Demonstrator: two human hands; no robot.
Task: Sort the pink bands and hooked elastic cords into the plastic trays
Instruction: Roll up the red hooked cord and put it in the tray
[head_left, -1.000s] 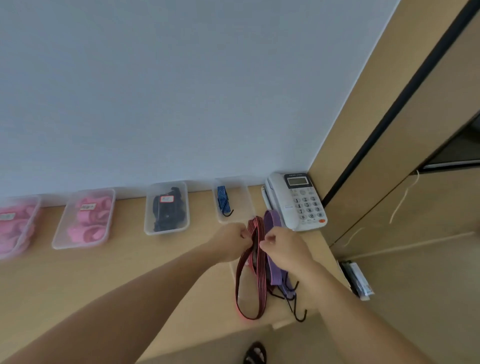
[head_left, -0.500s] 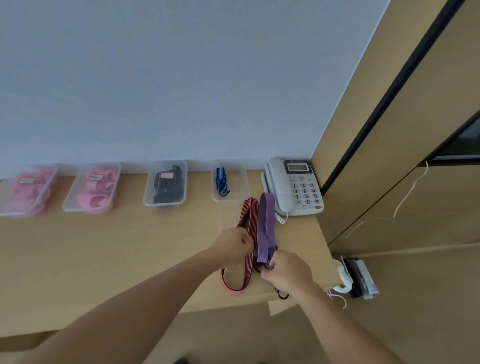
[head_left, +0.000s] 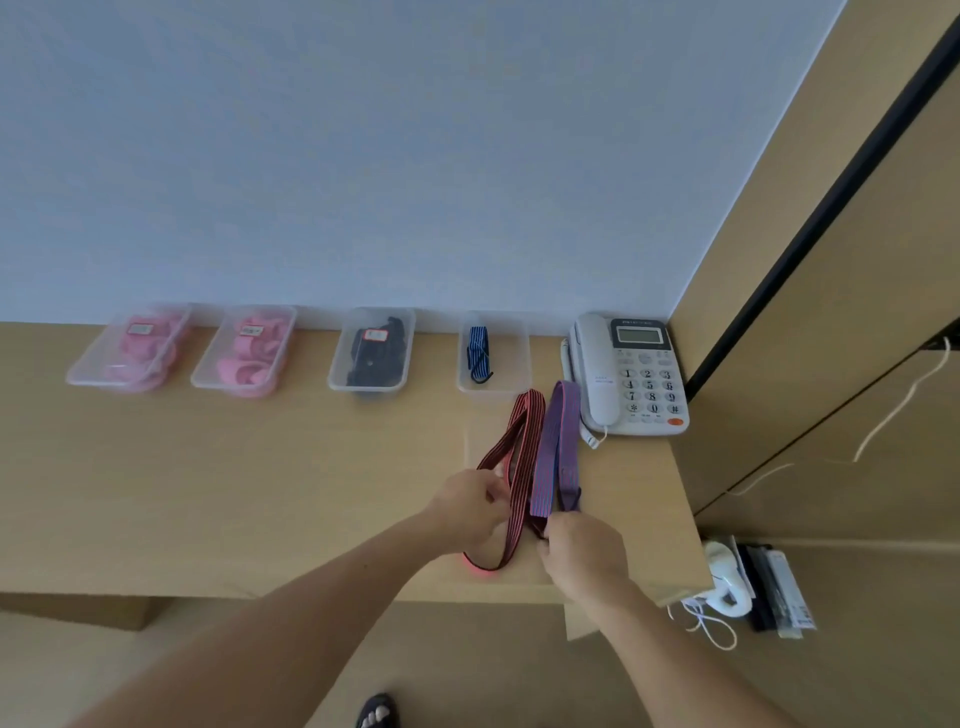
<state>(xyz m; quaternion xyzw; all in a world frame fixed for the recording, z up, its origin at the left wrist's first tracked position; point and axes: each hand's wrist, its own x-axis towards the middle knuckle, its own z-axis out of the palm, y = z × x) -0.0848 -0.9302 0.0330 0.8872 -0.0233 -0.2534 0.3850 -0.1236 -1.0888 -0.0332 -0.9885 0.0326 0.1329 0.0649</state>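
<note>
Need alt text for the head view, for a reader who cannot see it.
Two bare hands handle two looped elastic cords on a wooden desk: the left hand grips the red striped cord, the right hand the purple striped cord. Behind, four clear plastic trays line the wall beside a white phone.

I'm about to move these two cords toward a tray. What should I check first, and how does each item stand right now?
1. Left hand grips the red striped cord: ok.
2. Right hand grips the purple cord: ok.
3. The two cords are separated: cannot tell; they run side by side and meet between the hands.
4. Hooks are free of snags: cannot tell; none are visible.
5. The tray holding the blue cord has room: ok; most of its floor is bare.
6. Far loops are clear of the telephone: ok, though the purple cord lies close beside it.
</note>
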